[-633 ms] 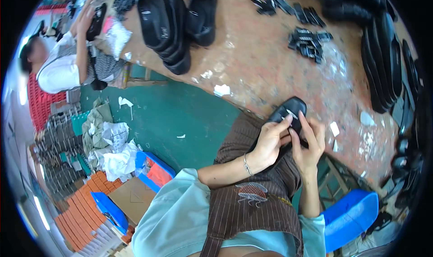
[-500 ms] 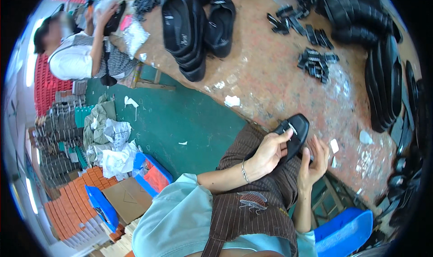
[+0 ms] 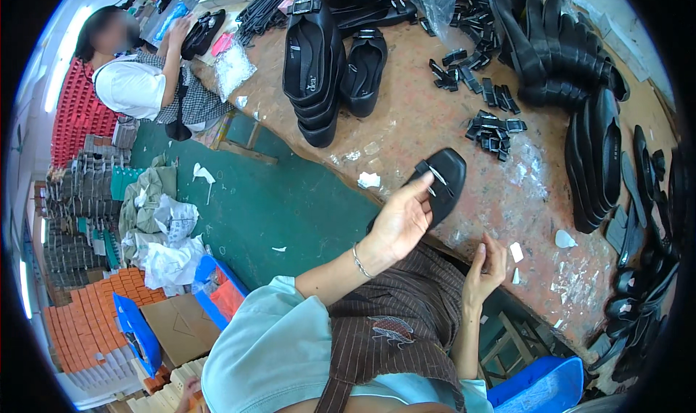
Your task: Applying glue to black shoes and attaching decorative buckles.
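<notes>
My left hand holds a black flat shoe by its side at the near edge of the worn brown worktable. A black strap with a pale strip lies across the shoe's top, under my fingertips. My right hand hovers lower right, off the shoe, thumb and fingers pinched around something too small to identify. Small white paper scraps lie on the table beside that hand.
Stacks of black shoes stand at the table's far side and more shoes along its right. Piles of black buckle straps lie between. Another person works at the far left. Green floor, crumpled paper, orange and blue boxes lie left; a blue stool is lower right.
Both hands were together on the shoe. My right hand has now come off it and dropped toward my lap, while my left hand keeps the shoe and has raised it over the table's edge.
</notes>
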